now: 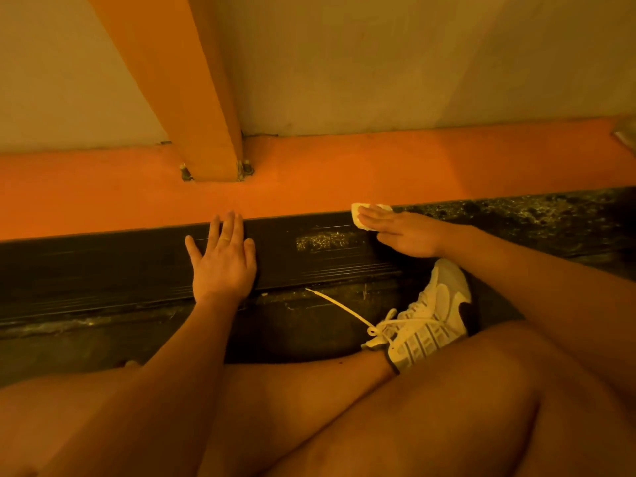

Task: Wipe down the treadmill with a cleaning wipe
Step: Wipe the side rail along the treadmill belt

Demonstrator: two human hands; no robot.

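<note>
The treadmill's black ribbed side rail (103, 270) runs across the view, with an orange frame strip (344, 166) behind it and an orange upright post (192, 98) bolted onto that strip. My left hand (223, 259) lies flat on the black rail, fingers straight. My right hand (402, 232) presses a small white cleaning wipe (358, 215) with straight fingers against the rail's top edge, where black meets orange. Most of the wipe is hidden under the fingers. A dusty patch (323, 241) shows on the rail between the hands.
I sit on the dark floor (103, 342) beside the treadmill, bare legs folded in front. A white sneaker (430, 318) with a loose lace lies just below my right hand. The rail to the right (533, 211) looks speckled with dirt. A pale wall (413, 63) stands behind.
</note>
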